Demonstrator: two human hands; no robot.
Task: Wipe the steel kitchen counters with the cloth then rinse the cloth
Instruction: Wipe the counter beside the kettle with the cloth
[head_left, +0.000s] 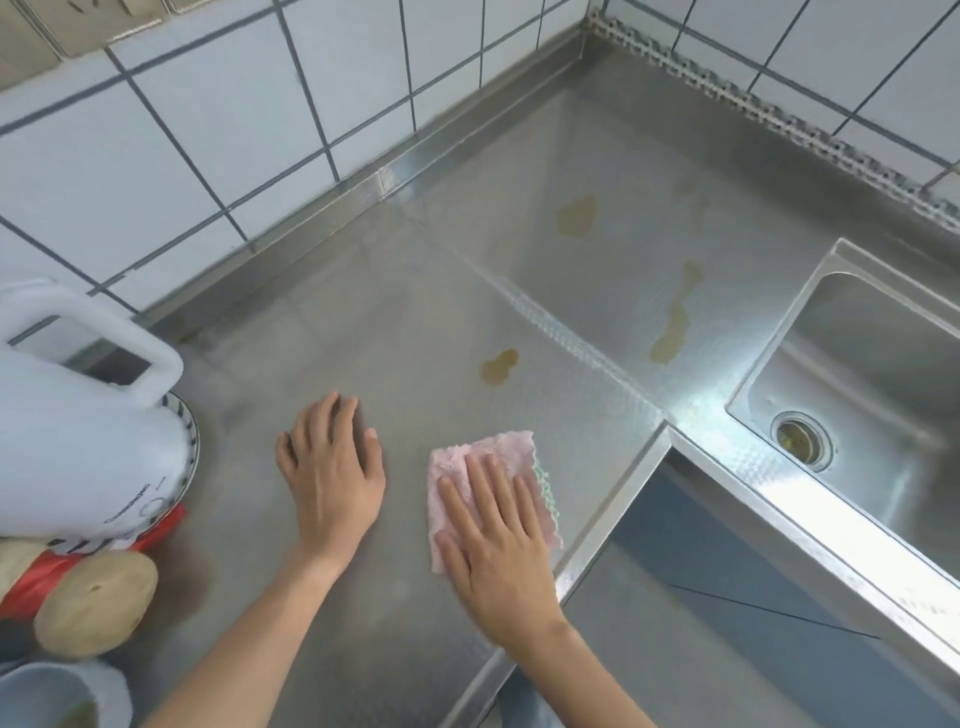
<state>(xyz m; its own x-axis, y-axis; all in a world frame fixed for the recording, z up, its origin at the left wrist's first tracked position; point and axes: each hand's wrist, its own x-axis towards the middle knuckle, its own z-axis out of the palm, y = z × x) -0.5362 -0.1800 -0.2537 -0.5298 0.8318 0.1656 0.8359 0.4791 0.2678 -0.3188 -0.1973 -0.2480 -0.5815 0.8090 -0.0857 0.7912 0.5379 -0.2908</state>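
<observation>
Right hand, fingers spread, presses the cloth flat near the worktop's front edge for wiping; left hand, fingers together, braces alongside.

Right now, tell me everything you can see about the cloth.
The cloth is pink, fuzzy and looks like microfibre, with a green stitched edge showing on its right side. It lies flat and folded on the steel counter near the front edge, left of the sink. The right hand presses on it with straight fingers. The yellowish stains lie beyond it.
</observation>
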